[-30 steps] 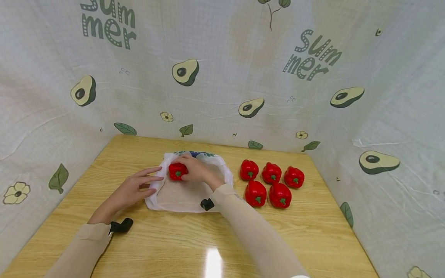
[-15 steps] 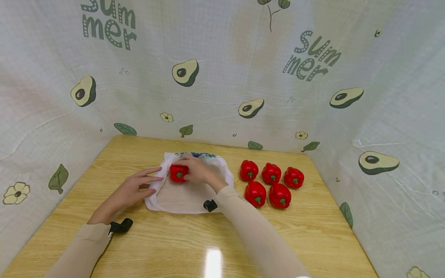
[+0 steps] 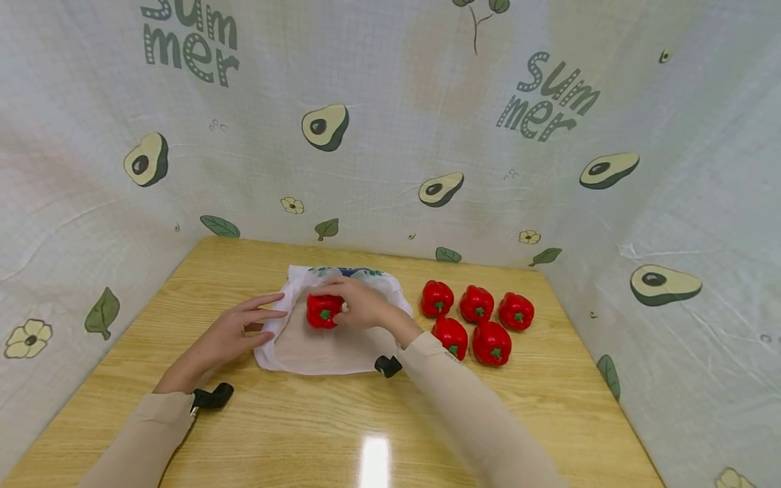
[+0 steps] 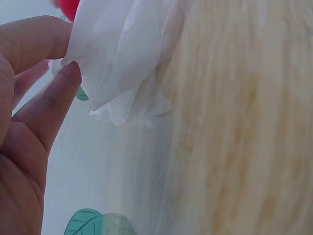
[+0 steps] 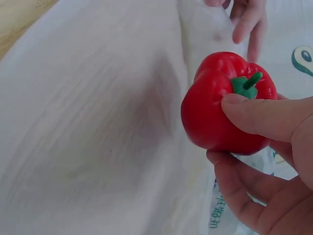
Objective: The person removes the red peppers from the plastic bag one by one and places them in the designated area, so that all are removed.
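Observation:
My right hand (image 3: 364, 304) grips a glossy red bell pepper (image 3: 321, 312) with a green stem, above the open white plastic bag (image 3: 305, 351). In the right wrist view the thumb presses beside the stem of the pepper (image 5: 205, 107), with fingers curled underneath. My left hand (image 3: 232, 332) is at the bag's left edge with its fingers spread and loosely bent. The left wrist view has fingertips of the left hand (image 4: 34, 93) against the thin side of the bag (image 4: 117, 54).
Several red bell peppers (image 3: 478, 304) stand in two rows right of the bag; the right sleeve overlaps the nearest one. The wooden table (image 3: 293, 434) ends at a patterned white curtain (image 3: 378, 142) behind and at both sides. Black wrist cameras (image 3: 213, 396) jut from both wrists.
My right hand has moved right and slightly nearer with the bell pepper in its grip. The left hand has stayed in place at the bag's edge.

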Action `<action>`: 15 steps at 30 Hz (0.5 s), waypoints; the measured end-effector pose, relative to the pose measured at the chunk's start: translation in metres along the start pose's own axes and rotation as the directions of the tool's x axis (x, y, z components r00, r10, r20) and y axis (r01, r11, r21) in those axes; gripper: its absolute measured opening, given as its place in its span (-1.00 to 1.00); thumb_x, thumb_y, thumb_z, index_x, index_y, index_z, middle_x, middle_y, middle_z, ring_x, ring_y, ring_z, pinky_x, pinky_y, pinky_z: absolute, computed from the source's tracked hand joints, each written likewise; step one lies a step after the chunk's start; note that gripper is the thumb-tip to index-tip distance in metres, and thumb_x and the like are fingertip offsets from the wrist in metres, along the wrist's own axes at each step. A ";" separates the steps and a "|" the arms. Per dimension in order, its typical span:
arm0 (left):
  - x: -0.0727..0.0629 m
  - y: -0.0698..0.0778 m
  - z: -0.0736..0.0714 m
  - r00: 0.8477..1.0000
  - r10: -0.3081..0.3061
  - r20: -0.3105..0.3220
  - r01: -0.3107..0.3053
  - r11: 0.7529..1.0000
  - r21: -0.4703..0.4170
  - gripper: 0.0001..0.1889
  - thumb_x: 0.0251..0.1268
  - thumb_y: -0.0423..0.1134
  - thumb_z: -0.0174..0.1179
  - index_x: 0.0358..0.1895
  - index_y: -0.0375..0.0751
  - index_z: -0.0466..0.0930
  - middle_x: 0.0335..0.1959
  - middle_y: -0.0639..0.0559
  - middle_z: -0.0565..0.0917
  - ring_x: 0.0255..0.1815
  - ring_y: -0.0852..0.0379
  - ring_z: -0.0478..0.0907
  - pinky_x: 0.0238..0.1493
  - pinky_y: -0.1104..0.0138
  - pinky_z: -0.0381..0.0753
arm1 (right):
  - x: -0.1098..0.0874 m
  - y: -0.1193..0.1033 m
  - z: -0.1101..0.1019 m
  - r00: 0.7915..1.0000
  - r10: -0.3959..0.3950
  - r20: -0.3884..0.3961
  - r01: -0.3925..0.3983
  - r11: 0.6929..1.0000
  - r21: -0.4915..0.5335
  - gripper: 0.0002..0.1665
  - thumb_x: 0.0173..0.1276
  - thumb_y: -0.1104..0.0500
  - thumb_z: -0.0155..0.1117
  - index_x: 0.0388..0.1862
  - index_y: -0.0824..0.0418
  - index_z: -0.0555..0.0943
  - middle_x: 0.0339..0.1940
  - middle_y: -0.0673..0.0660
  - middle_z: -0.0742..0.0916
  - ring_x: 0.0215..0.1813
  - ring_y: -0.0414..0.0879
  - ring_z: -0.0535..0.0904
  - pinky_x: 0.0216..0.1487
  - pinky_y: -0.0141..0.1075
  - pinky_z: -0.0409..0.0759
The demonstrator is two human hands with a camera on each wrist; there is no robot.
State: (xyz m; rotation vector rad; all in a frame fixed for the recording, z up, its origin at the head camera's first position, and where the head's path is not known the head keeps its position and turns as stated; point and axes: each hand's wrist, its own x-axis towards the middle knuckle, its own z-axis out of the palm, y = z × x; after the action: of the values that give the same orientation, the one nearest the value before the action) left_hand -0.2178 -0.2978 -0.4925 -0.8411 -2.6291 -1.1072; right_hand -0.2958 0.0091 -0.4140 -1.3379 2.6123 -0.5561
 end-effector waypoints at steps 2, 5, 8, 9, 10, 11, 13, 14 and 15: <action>0.000 0.000 0.000 1.000 -0.002 0.000 0.002 1.000 0.001 -0.47 0.22 -0.53 0.48 0.29 -0.23 0.71 0.57 -0.15 0.43 0.45 -0.24 0.47 0.12 0.52 0.65 | -0.003 0.002 -0.001 1.000 -0.011 0.001 0.011 1.000 -0.003 -0.28 0.41 0.32 0.44 0.53 0.02 0.55 0.46 0.08 0.57 0.31 -0.07 0.54 0.22 -0.36 0.63; -0.001 -0.001 0.001 1.000 -0.006 -0.002 0.006 1.000 0.006 -0.47 0.22 -0.53 0.49 0.29 -0.23 0.72 0.57 -0.15 0.44 0.44 -0.23 0.48 0.11 0.51 0.67 | -0.010 0.005 -0.002 1.000 0.000 0.008 0.000 1.000 -0.002 -0.29 0.42 0.31 0.45 0.52 0.03 0.55 0.44 0.10 0.58 0.32 -0.04 0.54 0.25 -0.32 0.64; -0.001 0.000 0.001 1.000 -0.007 -0.003 0.007 1.000 0.008 -0.47 0.21 -0.53 0.49 0.28 -0.22 0.72 0.57 -0.14 0.44 0.43 -0.23 0.49 0.11 0.47 0.70 | -0.017 0.009 -0.003 1.000 0.028 0.013 -0.028 0.999 0.017 -0.28 0.41 0.30 0.45 0.52 0.00 0.55 0.45 0.11 0.57 0.32 -0.04 0.54 0.22 -0.32 0.65; -0.001 0.000 0.001 1.000 -0.005 -0.006 0.005 1.000 0.008 -0.47 0.21 -0.53 0.49 0.28 -0.22 0.72 0.57 -0.15 0.45 0.42 -0.23 0.50 0.11 0.45 0.71 | -0.019 0.010 -0.003 0.999 0.038 0.013 -0.038 0.999 0.022 -0.28 0.41 0.30 0.45 0.53 0.00 0.55 0.46 0.10 0.56 0.32 -0.04 0.54 0.21 -0.32 0.66; -0.001 0.000 0.001 1.000 -0.004 -0.007 0.004 1.000 0.007 -0.47 0.21 -0.54 0.49 0.28 -0.23 0.73 0.56 -0.15 0.45 0.42 -0.23 0.50 0.11 0.43 0.72 | -0.021 0.011 -0.004 0.999 0.044 0.012 -0.044 0.999 0.028 -0.28 0.41 0.30 0.45 0.53 0.00 0.55 0.46 0.10 0.56 0.31 -0.04 0.54 0.19 -0.32 0.66; -0.001 0.000 0.001 1.000 -0.003 -0.009 0.003 1.000 0.005 -0.47 0.21 -0.54 0.49 0.27 -0.23 0.73 0.56 -0.15 0.45 0.42 -0.23 0.50 0.11 0.41 0.73 | -0.023 0.011 -0.005 0.999 0.046 0.009 -0.047 0.998 0.035 -0.28 0.41 0.31 0.45 0.53 0.00 0.55 0.47 0.10 0.56 0.30 -0.03 0.54 0.17 -0.31 0.67; -0.001 0.000 0.001 1.000 -0.002 -0.011 0.002 1.000 0.002 -0.48 0.21 -0.53 0.49 0.27 -0.23 0.73 0.56 -0.15 0.45 0.41 -0.24 0.50 0.11 0.37 0.75 | -0.027 0.012 -0.007 0.999 0.042 0.006 -0.043 0.998 0.041 -0.28 0.41 0.32 0.44 0.53 0.02 0.55 0.49 0.11 0.54 0.30 -0.02 0.53 0.16 -0.30 0.67; -0.001 0.000 0.001 1.000 -0.004 -0.012 0.004 1.000 0.002 -0.48 0.21 -0.54 0.49 0.27 -0.22 0.73 0.56 -0.15 0.45 0.42 -0.23 0.50 0.11 0.34 0.76 | -0.029 0.012 -0.008 0.999 0.036 0.003 -0.036 0.999 0.037 -0.28 0.41 0.32 0.45 0.52 0.03 0.55 0.49 0.12 0.54 0.31 -0.02 0.53 0.16 -0.29 0.67; -0.001 0.000 0.001 1.000 -0.005 -0.013 0.005 1.000 0.001 -0.48 0.21 -0.53 0.49 0.27 -0.22 0.73 0.56 -0.15 0.45 0.42 -0.24 0.50 0.11 0.30 0.77 | -0.031 0.012 -0.009 1.000 0.028 -0.001 -0.028 0.999 0.035 -0.28 0.40 0.33 0.45 0.52 0.04 0.56 0.48 0.12 0.55 0.31 -0.01 0.53 0.16 -0.28 0.68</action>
State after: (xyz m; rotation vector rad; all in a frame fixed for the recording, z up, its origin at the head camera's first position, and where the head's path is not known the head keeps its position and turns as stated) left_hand -0.2172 -0.2971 -0.4934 -0.8244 -2.6222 -1.1086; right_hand -0.2891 0.0428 -0.4112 -1.2891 2.6059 -0.5964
